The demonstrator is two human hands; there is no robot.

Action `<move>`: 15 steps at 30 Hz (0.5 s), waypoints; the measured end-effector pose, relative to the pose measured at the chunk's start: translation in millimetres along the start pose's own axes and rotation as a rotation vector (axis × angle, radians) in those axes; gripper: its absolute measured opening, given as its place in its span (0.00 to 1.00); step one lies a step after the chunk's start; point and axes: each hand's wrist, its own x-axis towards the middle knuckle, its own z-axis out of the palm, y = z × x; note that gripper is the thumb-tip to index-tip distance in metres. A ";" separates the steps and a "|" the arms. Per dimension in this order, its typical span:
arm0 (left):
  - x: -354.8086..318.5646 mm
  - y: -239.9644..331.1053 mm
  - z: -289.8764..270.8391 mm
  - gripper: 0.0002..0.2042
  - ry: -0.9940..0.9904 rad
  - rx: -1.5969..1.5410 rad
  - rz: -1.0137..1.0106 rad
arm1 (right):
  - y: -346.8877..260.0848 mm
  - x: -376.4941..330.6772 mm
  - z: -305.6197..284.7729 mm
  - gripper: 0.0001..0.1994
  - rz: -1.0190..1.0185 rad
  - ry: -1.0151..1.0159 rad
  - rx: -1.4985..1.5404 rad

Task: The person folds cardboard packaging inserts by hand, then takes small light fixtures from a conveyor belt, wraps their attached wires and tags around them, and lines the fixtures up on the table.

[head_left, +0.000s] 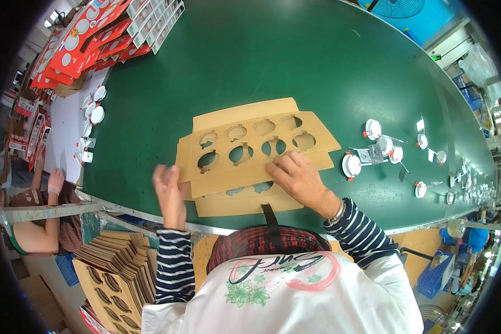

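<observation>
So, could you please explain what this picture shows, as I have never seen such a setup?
There is no machine, just bare-handed work, seen from a wide fisheye camera worn on the head and looking down, so straight edges bend. On the green table lies a cardboard sheet with round cutouts, with more cardboard showing below it. The right hand rests on the sheet; the left hand is open by its left end. White round fittings lie to the right.
</observation>
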 end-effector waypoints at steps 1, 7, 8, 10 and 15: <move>-9.1 3.3 6.8 0.16 0.261 0.358 0.438 | -2.6 -2.3 2.9 0.14 0.005 -0.001 0.000; -67.5 10.6 45.2 0.18 -0.594 1.205 1.165 | -20.2 -16.7 18.5 0.14 0.087 0.032 0.064; -63.5 -4.5 44.5 0.16 -0.593 1.188 1.139 | -22.8 -20.0 21.5 0.13 0.094 0.010 0.080; -55.0 -21.8 40.0 0.15 -0.618 1.165 1.116 | -25.7 -25.7 27.3 0.12 0.125 -0.013 0.090; -42.1 -54.7 35.2 0.10 -0.755 1.053 1.061 | -19.7 -44.7 45.5 0.10 0.203 -0.339 0.327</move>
